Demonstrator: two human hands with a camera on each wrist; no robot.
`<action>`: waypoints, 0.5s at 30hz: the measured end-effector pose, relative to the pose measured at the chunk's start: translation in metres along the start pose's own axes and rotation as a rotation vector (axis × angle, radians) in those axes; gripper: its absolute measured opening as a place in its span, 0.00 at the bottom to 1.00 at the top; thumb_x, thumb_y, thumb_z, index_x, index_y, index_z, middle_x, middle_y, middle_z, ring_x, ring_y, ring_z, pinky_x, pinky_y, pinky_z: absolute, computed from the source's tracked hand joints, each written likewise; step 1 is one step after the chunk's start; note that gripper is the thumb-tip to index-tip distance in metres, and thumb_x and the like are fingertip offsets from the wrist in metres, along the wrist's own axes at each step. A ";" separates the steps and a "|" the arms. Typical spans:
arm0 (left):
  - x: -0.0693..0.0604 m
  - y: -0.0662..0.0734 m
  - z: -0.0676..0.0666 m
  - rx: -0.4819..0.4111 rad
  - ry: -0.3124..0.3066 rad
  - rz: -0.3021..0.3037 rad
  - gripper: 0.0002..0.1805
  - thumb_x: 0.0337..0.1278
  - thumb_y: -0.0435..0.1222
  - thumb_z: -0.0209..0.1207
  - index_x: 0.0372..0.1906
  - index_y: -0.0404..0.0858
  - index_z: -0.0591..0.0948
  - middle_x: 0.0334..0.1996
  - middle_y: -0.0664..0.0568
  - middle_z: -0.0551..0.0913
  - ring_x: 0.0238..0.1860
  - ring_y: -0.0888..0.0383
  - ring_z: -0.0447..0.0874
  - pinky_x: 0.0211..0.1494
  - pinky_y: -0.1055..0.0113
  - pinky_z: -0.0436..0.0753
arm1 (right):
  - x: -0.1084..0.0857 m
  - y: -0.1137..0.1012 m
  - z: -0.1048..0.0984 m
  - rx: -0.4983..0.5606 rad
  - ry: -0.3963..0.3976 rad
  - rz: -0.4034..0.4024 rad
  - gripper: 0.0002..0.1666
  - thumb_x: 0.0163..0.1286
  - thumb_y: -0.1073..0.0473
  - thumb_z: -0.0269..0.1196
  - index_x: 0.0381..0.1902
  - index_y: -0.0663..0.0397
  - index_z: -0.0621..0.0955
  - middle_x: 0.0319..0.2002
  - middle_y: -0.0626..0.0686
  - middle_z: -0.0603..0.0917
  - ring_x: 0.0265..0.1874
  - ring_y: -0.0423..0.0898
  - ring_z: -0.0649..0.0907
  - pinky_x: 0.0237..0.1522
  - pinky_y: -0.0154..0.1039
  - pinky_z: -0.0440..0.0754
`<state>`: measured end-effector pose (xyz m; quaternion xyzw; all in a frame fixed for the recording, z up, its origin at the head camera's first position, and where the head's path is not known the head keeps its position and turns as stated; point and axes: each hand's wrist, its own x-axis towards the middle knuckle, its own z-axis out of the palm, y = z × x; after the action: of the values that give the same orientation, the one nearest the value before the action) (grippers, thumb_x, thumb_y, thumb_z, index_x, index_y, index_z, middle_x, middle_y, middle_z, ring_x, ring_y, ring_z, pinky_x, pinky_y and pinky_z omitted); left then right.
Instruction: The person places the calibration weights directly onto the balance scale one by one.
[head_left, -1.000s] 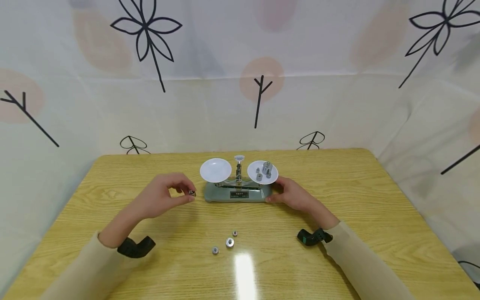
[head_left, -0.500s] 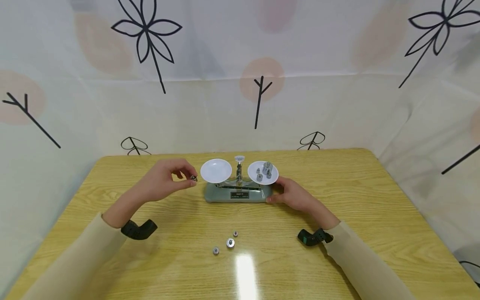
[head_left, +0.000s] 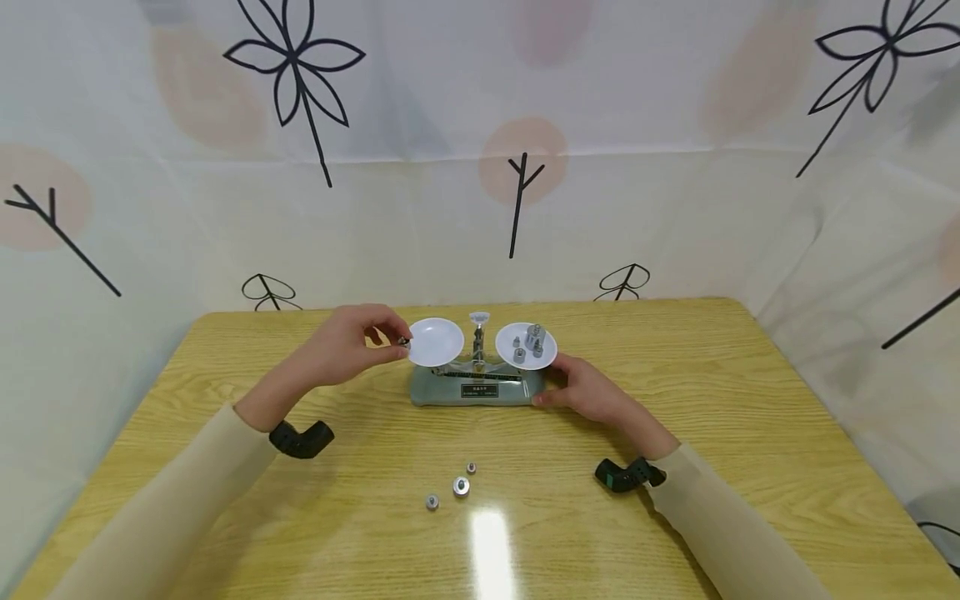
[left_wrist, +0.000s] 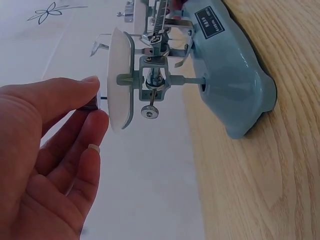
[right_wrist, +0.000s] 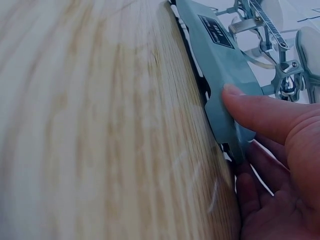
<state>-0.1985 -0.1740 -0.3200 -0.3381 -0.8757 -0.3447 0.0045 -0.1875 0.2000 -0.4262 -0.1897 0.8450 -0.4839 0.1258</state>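
While the left hand point(head_left: 348, 343) pinched a small metal weight point(head_left: 405, 342) just beside the rim of the ten-o'clock pan point(head_left: 437, 342), the right hand point(head_left: 588, 389) gripped the balance point(head_left: 478, 367) at its four-o'clock end, presumably to steady it. Four weights point(head_left: 534, 336) stood together on the two-o'clock pan point(head_left: 505, 344), likely to load that side; three loose weights point(head_left: 461, 487) sat on the surface point(head_left: 360, 517) towards six o'clock. The left hand partly hid its weight, whether that touched the pan was unclear, and the label point(head_left: 480, 390) was illegible.

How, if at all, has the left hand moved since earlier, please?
Yes; in the head view the left hand has moved up and right, towards the balance.
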 end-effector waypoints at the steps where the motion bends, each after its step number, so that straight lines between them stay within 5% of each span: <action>1: 0.001 0.000 0.000 0.004 -0.002 -0.001 0.09 0.57 0.35 0.70 0.42 0.44 0.85 0.38 0.59 0.83 0.40 0.61 0.81 0.41 0.59 0.81 | 0.000 0.000 0.000 -0.001 -0.001 0.001 0.36 0.61 0.70 0.70 0.66 0.71 0.70 0.64 0.66 0.73 0.66 0.63 0.70 0.69 0.60 0.62; 8: 0.009 0.001 0.003 -0.003 -0.031 0.005 0.08 0.58 0.35 0.70 0.42 0.44 0.85 0.39 0.58 0.83 0.40 0.60 0.81 0.42 0.58 0.79 | 0.000 0.002 -0.002 0.006 0.002 0.005 0.39 0.60 0.65 0.73 0.68 0.66 0.71 0.65 0.62 0.73 0.67 0.59 0.70 0.70 0.56 0.63; 15: 0.014 0.002 0.007 0.008 -0.056 0.023 0.09 0.57 0.33 0.70 0.42 0.43 0.85 0.39 0.57 0.84 0.41 0.59 0.81 0.42 0.58 0.79 | 0.001 0.003 0.001 0.009 0.004 -0.002 0.37 0.60 0.70 0.71 0.66 0.71 0.70 0.65 0.67 0.72 0.66 0.63 0.69 0.69 0.60 0.62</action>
<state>-0.2064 -0.1603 -0.3209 -0.3578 -0.8728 -0.3316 -0.0146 -0.1888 0.2002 -0.4292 -0.1889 0.8430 -0.4881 0.1245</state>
